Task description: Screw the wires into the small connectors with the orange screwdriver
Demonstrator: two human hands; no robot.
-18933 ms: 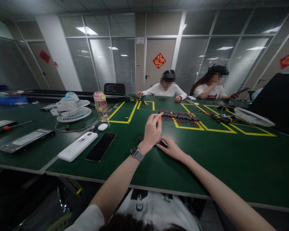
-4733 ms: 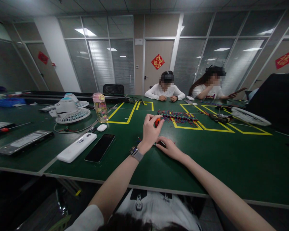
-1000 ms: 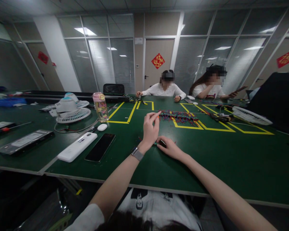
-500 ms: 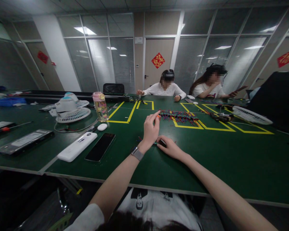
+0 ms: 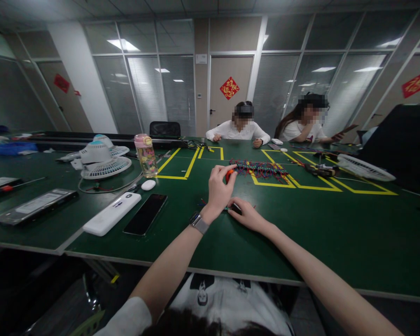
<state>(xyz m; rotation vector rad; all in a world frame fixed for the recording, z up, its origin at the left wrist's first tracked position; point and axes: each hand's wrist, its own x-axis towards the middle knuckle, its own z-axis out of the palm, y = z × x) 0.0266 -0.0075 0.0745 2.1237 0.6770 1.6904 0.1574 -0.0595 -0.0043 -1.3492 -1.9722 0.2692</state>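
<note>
My left hand (image 5: 221, 186), with a watch on its wrist, is raised over the table. Its fingers are closed around the red-orange handle of what looks like a screwdriver (image 5: 229, 174); the lower end is hidden by the hand. Close below it, my right hand (image 5: 244, 212) rests on the table, thumb and fingertips pinching a small green connector (image 5: 226, 208) with thin wires. Some wire ends stick out left of the hands. Just beyond my left hand lies a long row of similar green connectors (image 5: 262, 170) with red and blue wires.
Left of me are a black phone (image 5: 146, 214), a white power bank (image 5: 112, 213), a small white case (image 5: 148, 185), a drink bottle (image 5: 146, 156) and white fans (image 5: 105, 163). Yellow tape (image 5: 276, 185) marks the green table. Two people sit across.
My left hand's fingers have shifted and opened slightly around the handle, so more of the red-orange shows. My right hand stays put. A co-worker's hand opposite has moved closer to their body.
</note>
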